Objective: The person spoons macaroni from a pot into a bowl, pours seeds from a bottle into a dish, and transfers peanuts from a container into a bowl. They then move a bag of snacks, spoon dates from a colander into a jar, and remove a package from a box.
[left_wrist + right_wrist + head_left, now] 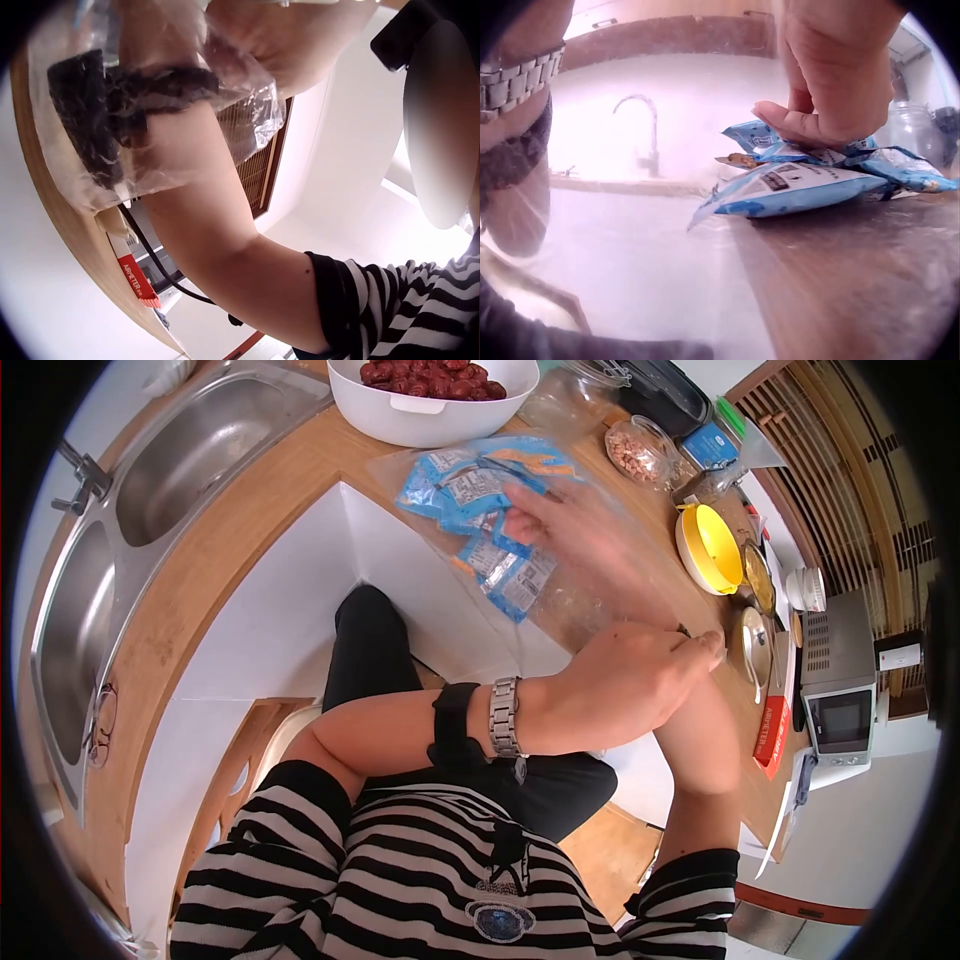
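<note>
A clear plastic bag [600, 585] lies on the wooden counter, with several blue-and-white packets [470, 485] in and around it. My right hand [570, 525], blurred, reaches through the bag over those packets; up close, the right wrist view has my bent fingers touching the top of the packets [802, 184]. Crossing over from the left, my left hand [640, 675] grips the bag's edge at my right forearm, its fingertips partly hidden. In the left wrist view, the crinkled bag [259, 124] surrounds my strapped right wrist, beneath my left hand [300, 45].
A white bowl of red dates [430, 415] stands behind the packets, a double sink [200, 460] to the left. Along the right are a jar of nuts [640, 455], a yellow bowl [712, 550], a lidded pot [755, 645], a red box [771, 730] and a microwave [840, 722].
</note>
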{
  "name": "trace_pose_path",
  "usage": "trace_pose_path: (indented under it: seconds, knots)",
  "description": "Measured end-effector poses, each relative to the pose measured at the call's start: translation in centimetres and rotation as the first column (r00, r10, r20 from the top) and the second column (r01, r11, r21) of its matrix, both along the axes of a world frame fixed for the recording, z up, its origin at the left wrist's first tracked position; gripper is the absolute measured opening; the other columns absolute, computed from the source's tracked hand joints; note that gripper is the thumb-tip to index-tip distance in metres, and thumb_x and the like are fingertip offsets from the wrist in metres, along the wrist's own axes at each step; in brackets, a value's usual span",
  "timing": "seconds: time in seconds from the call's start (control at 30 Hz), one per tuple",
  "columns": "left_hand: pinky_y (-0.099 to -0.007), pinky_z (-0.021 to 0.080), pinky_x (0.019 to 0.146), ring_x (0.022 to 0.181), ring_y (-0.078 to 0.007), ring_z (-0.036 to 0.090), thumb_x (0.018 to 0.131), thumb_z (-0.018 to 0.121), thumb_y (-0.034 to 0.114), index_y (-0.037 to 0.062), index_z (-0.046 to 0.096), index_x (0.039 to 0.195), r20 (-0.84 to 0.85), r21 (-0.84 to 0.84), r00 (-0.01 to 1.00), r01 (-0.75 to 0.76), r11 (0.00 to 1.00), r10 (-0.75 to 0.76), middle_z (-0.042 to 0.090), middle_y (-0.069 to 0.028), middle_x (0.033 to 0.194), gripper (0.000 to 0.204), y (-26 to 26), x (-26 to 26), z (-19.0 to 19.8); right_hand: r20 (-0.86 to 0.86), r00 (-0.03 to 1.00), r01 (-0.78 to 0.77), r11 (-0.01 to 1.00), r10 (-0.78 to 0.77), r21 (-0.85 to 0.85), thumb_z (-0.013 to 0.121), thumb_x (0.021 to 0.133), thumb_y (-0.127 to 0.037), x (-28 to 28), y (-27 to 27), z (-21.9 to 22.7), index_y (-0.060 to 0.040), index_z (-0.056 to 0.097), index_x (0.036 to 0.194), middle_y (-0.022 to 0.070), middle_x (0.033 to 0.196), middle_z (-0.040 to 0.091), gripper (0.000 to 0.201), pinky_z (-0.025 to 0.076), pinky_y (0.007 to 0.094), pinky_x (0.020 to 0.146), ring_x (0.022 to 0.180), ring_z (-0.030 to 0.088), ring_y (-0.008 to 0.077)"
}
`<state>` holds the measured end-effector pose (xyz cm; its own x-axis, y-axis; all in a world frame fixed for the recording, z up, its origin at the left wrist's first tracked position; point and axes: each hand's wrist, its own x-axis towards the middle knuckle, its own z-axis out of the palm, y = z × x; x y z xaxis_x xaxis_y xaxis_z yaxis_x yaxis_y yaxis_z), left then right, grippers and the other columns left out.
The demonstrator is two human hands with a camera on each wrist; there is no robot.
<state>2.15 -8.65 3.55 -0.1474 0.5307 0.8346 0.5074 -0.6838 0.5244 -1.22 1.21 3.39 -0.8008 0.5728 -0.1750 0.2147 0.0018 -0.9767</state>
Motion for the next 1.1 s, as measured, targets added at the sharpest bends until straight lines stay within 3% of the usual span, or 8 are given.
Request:
trace_pose_path:
  seconds: [0.1,0.17,0.4,0.47,0.6,0.73,0.8,1.1]
  knots:
    - [-0.0315,0.04,0.048,0.054,-0.0234,0.051,0.07,0.055,0.002,-0.003,0.049,0.101,0.035,0.017,0.999,0.029,0.999,-0.029,0.053,-0.0102,0.064,0.031,-0.2,-0.3,0.7,-0.112,0.979,0.163,0.985,-0.168,-0.054,0.058,0.076,-0.018,-1.7,-0.5,-0.6,0.0088,0.048,0.091,0.0114,0.074,0.056,0.032,0.044,0.0231,0.049,0.056,0.055,0.0147]
    - [-0.0313,0.04,0.048,0.055,-0.0236,0.051,0.071,0.055,0.003,-0.0029,0.049,0.1,0.029,0.021,0.999,0.035,0.999,-0.035,0.053,-0.0105,0.065,0.03,0.0,-0.7,0.6,0.293,0.956,-0.132,0.874,-0.013,0.468,0.06,0.073,-0.02,-2.1,-0.3,0.1,0.0066,0.049,0.096,0.0106,0.075,0.056,0.037,0.04,0.025,0.044,0.05,0.052,0.0135]
    - [-0.0276,0.041,0.052,0.055,-0.0185,0.051,0.075,0.056,0.011,0.0008,0.052,0.1,-0.045,-0.083,0.998,0.033,0.996,-0.036,0.055,-0.0073,0.067,0.027,-2.5,-5.6,2.1,-0.029,0.908,-0.36,0.812,0.419,0.459,0.059,0.074,-0.022,8.4,0.6,3.0,-0.0005,0.047,0.11,0.0088,0.086,0.055,0.043,0.041,0.0221,0.062,0.078,0.053,0.012]
    - [-0.0278,0.041,0.057,0.06,-0.0185,0.051,0.076,0.056,0.015,0.0019,0.052,0.102,-0.062,-0.182,0.996,-0.072,0.981,0.062,0.056,-0.0076,0.074,0.03,-2.6,-8.3,1.5,0.415,0.87,-0.426,0.828,0.265,0.364,0.06,0.074,-0.016,11.4,-0.8,6.0,-0.0011,0.045,0.112,0.0092,0.095,0.054,0.044,0.042,0.0231,0.068,0.084,0.052,0.0125]
    - [-0.0325,0.036,0.08,0.096,-0.027,0.045,0.077,0.053,0.025,0.0032,0.042,0.114,-0.3,-0.136,0.928,-0.268,0.954,0.219,0.048,-0.0156,0.103,0.044,-0.6,-12.8,-0.5,0.428,0.815,-0.53,0.803,0.392,0.273,0.06,0.073,-0.01,18.5,1.6,7.6,0.0008,0.054,0.1,0.0092,0.082,0.06,0.029,0.046,0.0236,0.068,0.077,0.057,0.0137]
    - [-0.041,0.019,0.096,0.121,-0.0314,0.02,0.076,0.052,0.038,0.0075,0.028,0.125,-0.594,-0.24,0.789,-0.359,0.902,0.156,0.031,-0.0168,0.126,0.062,0.6,-14.0,-1.9,0.335,0.938,-0.138,0.984,0.094,0.112,0.061,0.072,-0.008,21.3,3.9,8.4,-0.0004,0.056,0.096,0.0093,0.082,0.06,0.026,0.045,0.0209,0.066,0.072,0.057,0.0123]
    - [-0.0439,0.016,0.096,0.121,-0.0322,0.018,0.072,0.054,0.043,0.0087,0.027,0.125,-0.702,-0.265,0.706,-0.378,0.887,0.091,0.03,-0.0162,0.126,0.069,0.5,-13.7,-2.3,0.314,0.944,-0.075,0.867,-0.097,0.493,0.065,0.069,-0.01,21.2,4.8,6.9,-0.0022,0.049,0.107,0.0116,0.101,0.054,0.041,0.043,0.0229,0.073,0.088,0.053,0.014]
    - [-0.0513,0.014,0.095,0.122,-0.0343,0.014,0.045,0.072,0.041,0.0163,0.025,0.127,-0.877,-0.4,0.432,-0.415,0.817,-0.21,0.023,-0.0127,0.13,0.098,-2.6,-12.9,-1.3,0.303,0.951,-0.231,0.789,0.059,0.57,0.052,0.07,0.001,15.8,1.4,2.5,-0.0074,0.037,0.121,0.0088,0.089,0.053,0.054,0.044,0.0282,0.07,0.082,0.053,0.0146]
